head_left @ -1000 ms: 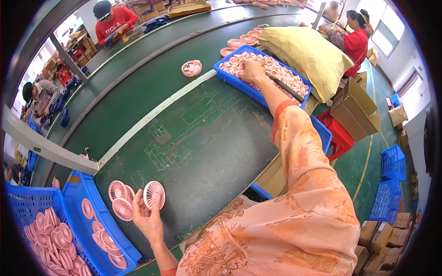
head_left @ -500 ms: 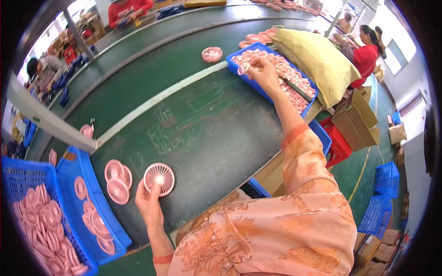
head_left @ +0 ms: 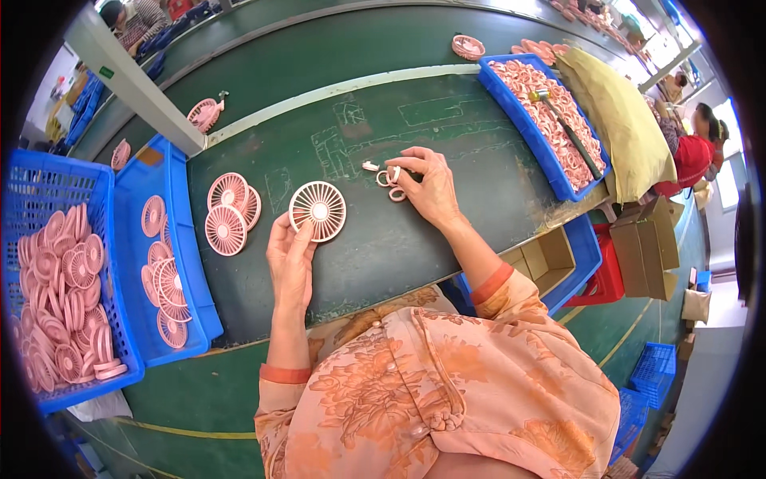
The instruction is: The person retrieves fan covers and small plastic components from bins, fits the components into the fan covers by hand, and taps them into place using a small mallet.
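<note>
My left hand [head_left: 289, 259] grips a round pink fan grille [head_left: 329, 193] by its lower edge, its slatted face turned up over the green work table. To the right of it, my right hand [head_left: 431, 190] is closed, fingertips pinching small pink rings [head_left: 396, 194] just above or on the table top. A small pale piece [head_left: 369, 166] shows left of those fingertips; whether it is held I cannot tell. Several more pink grilles [head_left: 226, 230] lie overlapping left of my left hand.
At the right, a blue tray [head_left: 523, 132] is heaped with small pink parts, a hammer [head_left: 570, 136] on top. A yellow sack [head_left: 626, 128] lies beside it. On the left stand a blue bin [head_left: 209, 307] and a blue basket [head_left: 100, 180], both holding grilles. A post [head_left: 128, 76] rises behind.
My right hand has come from the tray of small parts back over the table, holding rings. The left hand still holds the grille. The whole view has shifted.
</note>
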The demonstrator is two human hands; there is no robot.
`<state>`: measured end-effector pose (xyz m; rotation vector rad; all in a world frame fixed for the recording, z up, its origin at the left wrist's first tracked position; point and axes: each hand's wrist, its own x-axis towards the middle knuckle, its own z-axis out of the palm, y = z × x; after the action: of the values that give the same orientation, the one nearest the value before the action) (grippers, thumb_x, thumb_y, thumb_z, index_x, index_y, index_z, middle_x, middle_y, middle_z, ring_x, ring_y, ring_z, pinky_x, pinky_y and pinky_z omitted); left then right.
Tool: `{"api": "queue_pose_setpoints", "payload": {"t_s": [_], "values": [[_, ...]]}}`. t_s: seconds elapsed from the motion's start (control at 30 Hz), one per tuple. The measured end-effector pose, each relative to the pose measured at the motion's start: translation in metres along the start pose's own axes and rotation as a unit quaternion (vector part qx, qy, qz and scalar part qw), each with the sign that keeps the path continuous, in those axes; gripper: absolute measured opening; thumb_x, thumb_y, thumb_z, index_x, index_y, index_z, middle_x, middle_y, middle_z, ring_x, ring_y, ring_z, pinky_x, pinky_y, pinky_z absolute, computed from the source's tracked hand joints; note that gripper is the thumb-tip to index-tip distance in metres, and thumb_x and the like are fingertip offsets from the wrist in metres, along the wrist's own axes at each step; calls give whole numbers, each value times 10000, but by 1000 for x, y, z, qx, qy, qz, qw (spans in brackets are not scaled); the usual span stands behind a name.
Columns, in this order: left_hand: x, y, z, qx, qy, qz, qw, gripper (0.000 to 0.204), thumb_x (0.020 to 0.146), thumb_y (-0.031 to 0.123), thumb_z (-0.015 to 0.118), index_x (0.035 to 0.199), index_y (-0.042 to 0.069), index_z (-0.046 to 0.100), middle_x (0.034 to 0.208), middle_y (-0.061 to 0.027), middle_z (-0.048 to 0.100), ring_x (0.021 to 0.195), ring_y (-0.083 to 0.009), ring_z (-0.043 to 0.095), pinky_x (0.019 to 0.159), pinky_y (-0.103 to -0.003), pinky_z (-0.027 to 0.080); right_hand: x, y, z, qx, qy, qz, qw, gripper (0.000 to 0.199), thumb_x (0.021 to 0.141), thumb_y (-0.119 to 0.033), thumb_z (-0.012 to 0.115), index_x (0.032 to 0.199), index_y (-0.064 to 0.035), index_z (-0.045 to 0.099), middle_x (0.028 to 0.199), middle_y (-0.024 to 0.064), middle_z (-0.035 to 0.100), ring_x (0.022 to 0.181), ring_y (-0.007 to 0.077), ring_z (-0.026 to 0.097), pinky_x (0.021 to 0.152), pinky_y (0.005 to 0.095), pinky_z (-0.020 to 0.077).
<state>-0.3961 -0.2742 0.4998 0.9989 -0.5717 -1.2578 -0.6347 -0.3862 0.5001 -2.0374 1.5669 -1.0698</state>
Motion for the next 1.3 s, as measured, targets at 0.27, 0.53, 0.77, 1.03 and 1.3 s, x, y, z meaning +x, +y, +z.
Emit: {"api": "queue_pose_setpoints", "payload": {"t_s": [0.27, 0.53, 0.77, 1.03, 1.3], "values": [[-7, 4, 4, -60, -10, -37, 997, 227, 976, 58, 620, 1185, 53, 533, 1159, -91, 662, 1025, -150, 661, 939, -319, 542, -4, -11, -22, 96, 7, 96, 991, 212, 873, -122, 756, 1083, -111, 779, 1008, 76, 718, 851, 186, 688, 749, 305, 570], [-16, 8, 13, -50, -28, -38, 998, 266, 966, 18, 582, 1217, 6, 496, 1163, -134, 653, 1070, -186, 670, 937, -344, 568, -38, -50, -16, 504, -155, 219, 821, 149, 974, -48, 646, 1118, -18, 669, 976, 35, 700, 840, 113, 693, 762, 249, 608], [-26, 10, 19, -85, -11, -34, 996, 296, 1066, 243, 515, 1211, -6, 584, 1164, -99, 662, 1045, -167, 675, 933, -332, 573, -52, -70, -14, 544, -243, 205, 777, 314, 966, -51, 660, 1271, 6, 612, 1164, 64, 664, 938, 122, 685, 888, 264, 577], [-30, 8, 15, -70, -4, -47, 996, 242, 1059, 178, 499, 1176, -15, 588, 1144, -117, 675, 1008, -186, 696, 912, -355, 593, -58, -89, -15, 411, -214, 100, 880, 338, 933, -38, 705, 1252, 8, 602, 1125, 63, 665, 962, 106, 681, 852, 259, 576], [-33, 3, 24, -41, -21, -27, 999, 226, 1001, 89, 545, 1186, -34, 587, 1128, -139, 680, 1006, -203, 700, 896, -345, 599, -55, -95, 4, 226, -118, -115, 960, 219, 879, -56, 741, 1090, -13, 698, 1032, 118, 704, 864, 193, 713, 750, 304, 586]]}}
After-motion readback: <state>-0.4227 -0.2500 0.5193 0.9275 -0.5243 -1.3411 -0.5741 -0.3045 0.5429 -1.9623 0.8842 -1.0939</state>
